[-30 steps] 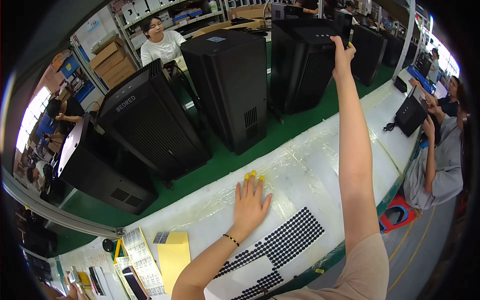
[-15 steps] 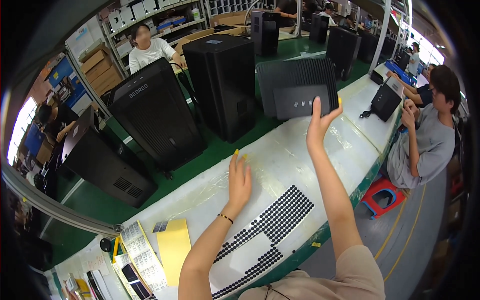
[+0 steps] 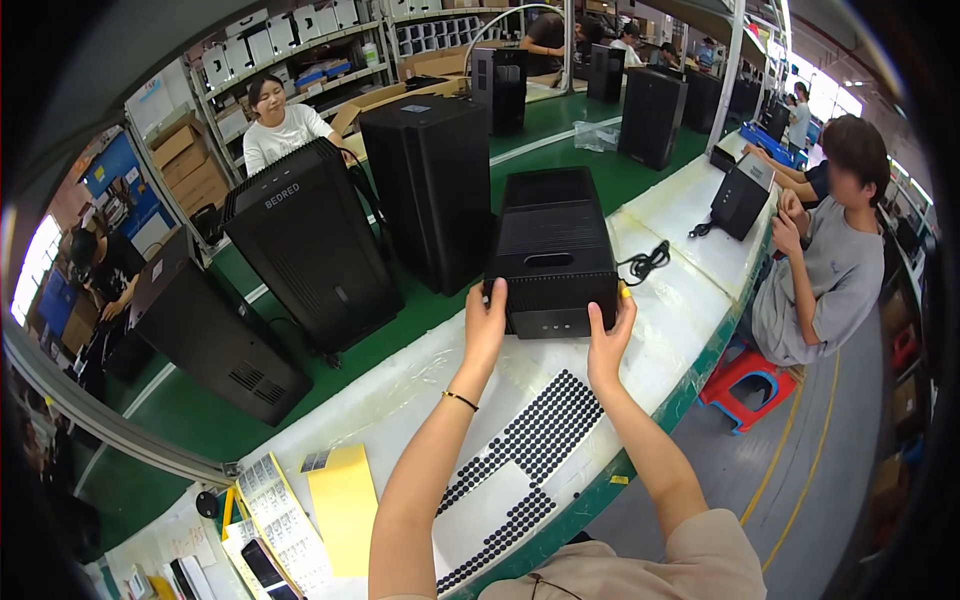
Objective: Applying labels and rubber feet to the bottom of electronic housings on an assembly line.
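Two hands are gripping a black ribbed plastic appliance housing (image 3: 551, 250) lying on the white desk (image 3: 690, 290): left hand (image 3: 486, 325) and right hand (image 3: 609, 337) flank its near end, fingertips partly hidden behind it.

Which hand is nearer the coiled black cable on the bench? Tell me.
Right. The right hand grips the black unit on the coiled black cable's side; the left hand holds the far side.

two hands (image 3: 487, 322), one black unit (image 3: 553, 250)
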Demonstrator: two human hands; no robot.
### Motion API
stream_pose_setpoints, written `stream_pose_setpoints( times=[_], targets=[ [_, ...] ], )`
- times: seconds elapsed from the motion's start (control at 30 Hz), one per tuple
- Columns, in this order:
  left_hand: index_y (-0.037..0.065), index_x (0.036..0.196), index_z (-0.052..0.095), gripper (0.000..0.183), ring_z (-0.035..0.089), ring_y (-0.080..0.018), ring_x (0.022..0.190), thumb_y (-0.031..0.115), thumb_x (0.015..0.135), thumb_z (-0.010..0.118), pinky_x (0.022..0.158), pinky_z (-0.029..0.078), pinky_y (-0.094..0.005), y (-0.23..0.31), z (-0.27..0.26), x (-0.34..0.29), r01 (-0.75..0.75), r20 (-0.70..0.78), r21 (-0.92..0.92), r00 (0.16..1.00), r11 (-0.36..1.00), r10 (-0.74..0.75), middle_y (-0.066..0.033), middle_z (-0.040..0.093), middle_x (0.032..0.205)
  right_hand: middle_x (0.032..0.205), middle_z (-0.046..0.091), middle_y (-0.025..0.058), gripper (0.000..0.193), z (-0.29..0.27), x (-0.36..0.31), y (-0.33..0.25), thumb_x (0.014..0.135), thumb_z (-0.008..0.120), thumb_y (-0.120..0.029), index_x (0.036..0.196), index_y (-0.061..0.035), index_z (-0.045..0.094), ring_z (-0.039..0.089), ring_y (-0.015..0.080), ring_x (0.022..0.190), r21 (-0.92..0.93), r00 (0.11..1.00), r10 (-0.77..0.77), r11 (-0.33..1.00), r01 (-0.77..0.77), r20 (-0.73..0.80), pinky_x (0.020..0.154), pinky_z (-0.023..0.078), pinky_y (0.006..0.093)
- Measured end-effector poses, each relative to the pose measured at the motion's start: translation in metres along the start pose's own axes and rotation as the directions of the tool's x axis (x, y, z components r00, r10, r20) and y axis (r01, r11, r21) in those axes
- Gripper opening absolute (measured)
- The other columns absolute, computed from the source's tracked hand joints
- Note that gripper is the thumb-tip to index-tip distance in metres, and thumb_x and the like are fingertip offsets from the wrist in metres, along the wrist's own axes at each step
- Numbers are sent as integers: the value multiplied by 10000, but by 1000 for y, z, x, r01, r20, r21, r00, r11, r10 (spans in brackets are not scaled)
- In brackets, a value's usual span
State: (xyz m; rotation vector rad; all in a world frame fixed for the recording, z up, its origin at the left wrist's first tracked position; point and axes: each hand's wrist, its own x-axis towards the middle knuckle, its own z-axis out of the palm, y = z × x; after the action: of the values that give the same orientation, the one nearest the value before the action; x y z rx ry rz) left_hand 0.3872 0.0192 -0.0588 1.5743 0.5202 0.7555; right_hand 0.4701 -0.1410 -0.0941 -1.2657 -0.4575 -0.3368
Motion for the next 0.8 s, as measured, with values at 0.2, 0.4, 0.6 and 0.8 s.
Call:
stream_pose_setpoints(
  times=[0.2,0.4,0.6,0.8],
  targets=[
    [-67,1200,495,660,478,-295,1170,519,901,559,985,373,-358,7,9,24,108,58,103,992,989,-114,-207,482,1254,1156,513,69,415,-25,9,0,951,595,-262,1261,-27,450,461,139,1094,-2,989,136,991,-136,58,972,346,275],
    [-59,1351,385,713,407,-308,1277,461,902,578,1058,328,-360,3,19,18,155,144,-34,978,987,-148,-209,379,1367,1241,515,76,469,-18,31,-33,913,618,-311,1281,-61,469,456,166,1170,172,918,395,902,-395,38,1030,291,288],
    [-5,1458,281,723,335,-255,1360,379,923,578,1110,265,-332,18,13,-5,86,175,-46,982,995,-76,-161,321,1478,1294,492,81,571,-18,25,-35,874,640,-255,1356,-52,411,428,185,1219,204,916,398,893,-400,53,1049,277,304],
    [-21,1442,282,644,310,-270,1355,291,949,556,1113,259,-344,7,1,-15,-72,226,-88,970,994,90,-149,293,1449,1377,408,78,546,-19,-2,-41,912,592,-203,1389,-59,368,363,182,1287,193,958,285,939,-284,25,1092,228,310]
  ],
)
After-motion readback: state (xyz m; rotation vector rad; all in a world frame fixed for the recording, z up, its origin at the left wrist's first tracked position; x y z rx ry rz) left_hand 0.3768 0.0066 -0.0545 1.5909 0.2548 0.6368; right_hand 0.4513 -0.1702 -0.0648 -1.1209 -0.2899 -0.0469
